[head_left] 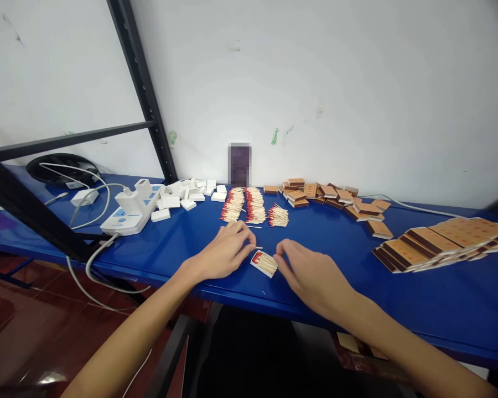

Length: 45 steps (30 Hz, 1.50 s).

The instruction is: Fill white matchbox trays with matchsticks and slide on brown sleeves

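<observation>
A small white tray filled with red-tipped matches (264,263) lies near the table's front edge, between my hands. My left hand (228,251) is just left of the tray, thumb and forefinger pinched on a matchstick (258,247) that sticks out to the right. At the tray's right edge is my right hand (305,271), its thumb and fingertips close together at the matches; what they hold, if anything, is hidden. Behind the hands lie two long rows of matches (255,205) and a smaller pile (278,215). One loose match (254,227) lies before the rows.
White empty trays (170,202) are heaped at the back left beside a power strip (128,218) with cables. Brown matchbox sleeves (327,192) lie at the back right, with flattened stacked sleeves (431,243) farther right. A black metal frame (143,83) stands on the left.
</observation>
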{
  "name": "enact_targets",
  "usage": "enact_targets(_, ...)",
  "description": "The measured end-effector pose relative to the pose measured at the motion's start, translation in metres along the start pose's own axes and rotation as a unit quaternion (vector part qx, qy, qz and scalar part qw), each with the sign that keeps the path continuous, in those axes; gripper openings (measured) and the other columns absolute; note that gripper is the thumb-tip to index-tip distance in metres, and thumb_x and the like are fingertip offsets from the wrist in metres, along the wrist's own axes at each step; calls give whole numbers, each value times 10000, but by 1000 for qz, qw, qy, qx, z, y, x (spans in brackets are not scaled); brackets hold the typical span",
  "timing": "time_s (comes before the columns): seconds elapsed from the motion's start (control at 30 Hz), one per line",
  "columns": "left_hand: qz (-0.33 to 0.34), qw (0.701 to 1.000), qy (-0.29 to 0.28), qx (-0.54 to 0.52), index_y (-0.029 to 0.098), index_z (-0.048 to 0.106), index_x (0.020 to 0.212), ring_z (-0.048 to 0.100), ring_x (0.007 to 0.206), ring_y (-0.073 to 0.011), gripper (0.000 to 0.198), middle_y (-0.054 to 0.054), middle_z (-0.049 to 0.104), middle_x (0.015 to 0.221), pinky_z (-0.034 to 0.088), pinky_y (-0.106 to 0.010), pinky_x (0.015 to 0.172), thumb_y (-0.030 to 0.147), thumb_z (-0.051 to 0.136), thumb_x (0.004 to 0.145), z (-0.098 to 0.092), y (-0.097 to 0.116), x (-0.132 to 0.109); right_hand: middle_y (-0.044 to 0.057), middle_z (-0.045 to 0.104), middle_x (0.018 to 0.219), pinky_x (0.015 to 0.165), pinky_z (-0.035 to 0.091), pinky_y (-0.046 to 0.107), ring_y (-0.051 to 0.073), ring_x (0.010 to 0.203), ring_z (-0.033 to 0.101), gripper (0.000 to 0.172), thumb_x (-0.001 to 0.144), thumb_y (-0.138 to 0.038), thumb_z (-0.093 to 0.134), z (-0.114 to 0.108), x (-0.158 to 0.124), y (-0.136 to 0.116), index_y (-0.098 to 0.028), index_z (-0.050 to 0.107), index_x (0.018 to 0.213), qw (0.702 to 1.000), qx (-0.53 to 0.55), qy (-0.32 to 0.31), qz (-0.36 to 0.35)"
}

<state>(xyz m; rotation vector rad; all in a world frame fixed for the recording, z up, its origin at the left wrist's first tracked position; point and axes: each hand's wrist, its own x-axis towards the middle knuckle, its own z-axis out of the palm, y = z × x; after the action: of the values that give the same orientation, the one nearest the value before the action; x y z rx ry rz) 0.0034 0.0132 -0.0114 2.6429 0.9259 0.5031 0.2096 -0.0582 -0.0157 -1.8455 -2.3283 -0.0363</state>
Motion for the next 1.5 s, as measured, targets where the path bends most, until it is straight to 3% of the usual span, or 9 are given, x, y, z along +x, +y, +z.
enact_targets(0.3,42,999,-23,6,207,534,950,471,942,-210,214,-62,534,1017,402,-376,844,294,352,1019,8,20,6,18,619,893,633,423,274,150,690,563,150,995,-336,415,0,-10,21,-235,519,1031,976,189,57,-93)
enact_targets(0.5,50,998,-20,27,201,550,990,476,976,-206,250,-58,549,1061,397,-368,863,321,334,1029,7,22,4,11,608,804,637,403,281,154,683,552,147,957,-223,472,12,-1,14,-217,544,829,978,150,76,-123)
enact_targets(0.7,-50,984,57,163,218,533,1228,473,1022,-245,307,-81,570,1146,375,-410,883,308,316,1030,-17,-31,1,11,612,806,641,408,279,166,732,578,120,936,-205,486,15,-5,8,-219,540,829,983,138,86,-88)
enact_targets(0.8,-104,971,21,213,204,583,1157,475,990,-261,280,-93,563,1116,376,-426,868,332,383,1007,-22,-62,3,35,635,896,683,429,282,175,795,597,108,959,-253,460,7,8,10,-214,553,919,984,121,87,-94)
enact_targets(0.9,-113,970,-13,217,204,599,1048,474,955,-263,244,-88,543,1044,381,-412,819,326,393,998,-19,-75,6,80,667,999,694,426,299,210,859,627,148,971,-254,442,0,45,17,-192,567,1021,995,31,33,-90)
enact_targets(1.03,-92,971,-19,218,188,578,921,456,906,-250,237,-83,518,983,373,-396,792,284,376,998,-17,-61,5,112,694,1018,689,404,296,253,948,638,140,950,-272,504,0,99,24,-185,604,994,993,-29,-46,-106)
enact_targets(1.13,-48,988,-24,145,189,555,945,454,913,-233,242,-73,525,997,376,-382,794,295,349,1013,-16,-33,2,98,711,955,664,387,283,231,883,655,157,961,-255,473,7,114,23,-190,616,953,993,-21,-62,-102)
enact_targets(1.3,43,996,-64,37,215,567,976,473,932,-199,265,-50,531,1038,387,-371,854,353,346,1027,-9,9,0,133,705,983,644,371,289,241,874,651,211,982,-226,398,8,91,24,-162,599,985,995,-7,-65,-73)
enact_targets(1.5,12,998,-54,-27,273,531,1192,493,1094,-225,279,-42,561,1192,388,-404,964,443,450,985,-6,8,-3,64,689,906,603,340,256,166,746,602,190,979,-238,390,-7,38,29,-197,559,900,993,86,-55,-52)
